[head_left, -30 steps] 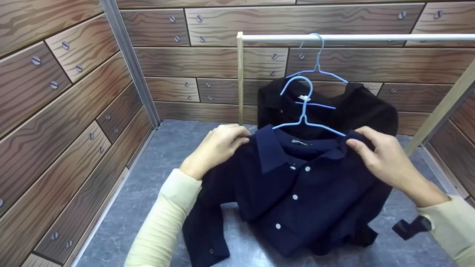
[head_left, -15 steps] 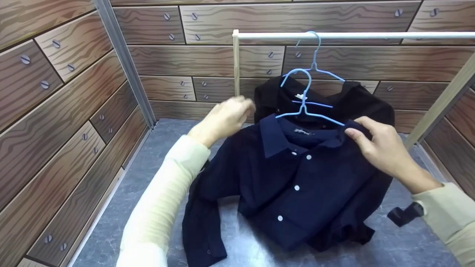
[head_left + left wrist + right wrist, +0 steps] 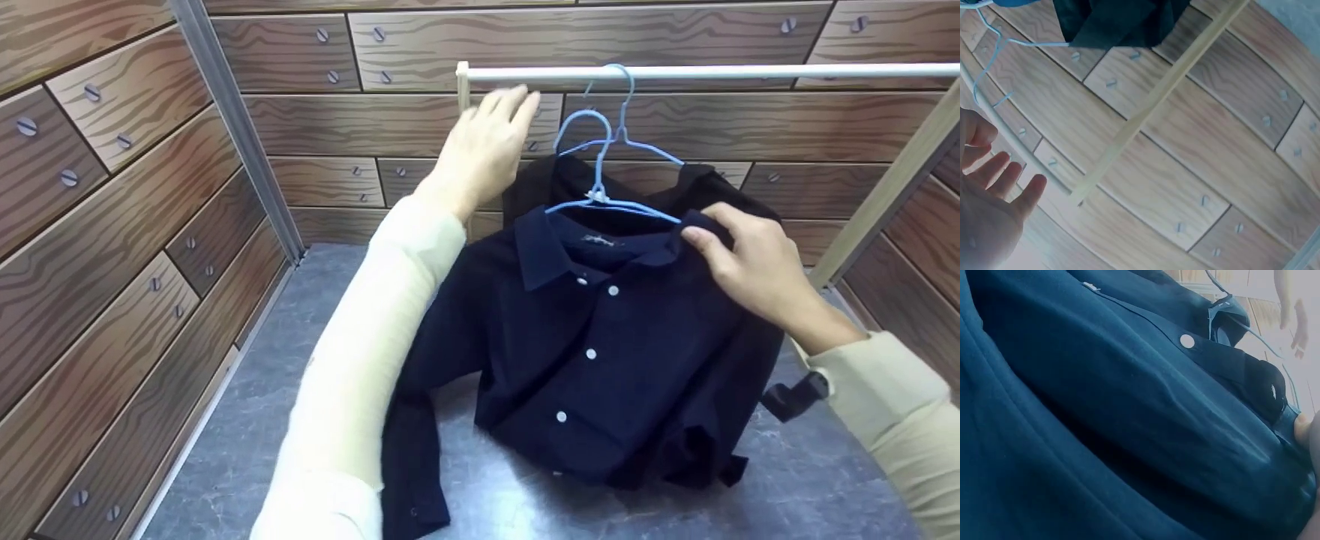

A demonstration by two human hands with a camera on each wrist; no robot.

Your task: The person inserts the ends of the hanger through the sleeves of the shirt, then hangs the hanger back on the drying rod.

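Observation:
A navy button-up shirt with white buttons hangs on a light blue wire hanger, its lower part reaching the tabletop. My right hand pinches the shirt at its right shoulder, beside the collar; whether the hanger arm is inside that pinch is hidden. Navy cloth fills most of the right wrist view. Raised left of the hanger's hook, my left hand has its fingers extended and touches nothing visible. The left wrist view shows the same left hand with fingers spread near the rail.
A white rail on wooden posts runs across the back. From it hangs a black garment on a second blue hanger, behind the navy shirt. Wood-patterned walls enclose the grey tabletop.
My left hand has let go of the shirt's left shoulder and risen toward the rail, its fingers straightening. My right hand, still pinching, has raised the shirt and hanger slightly.

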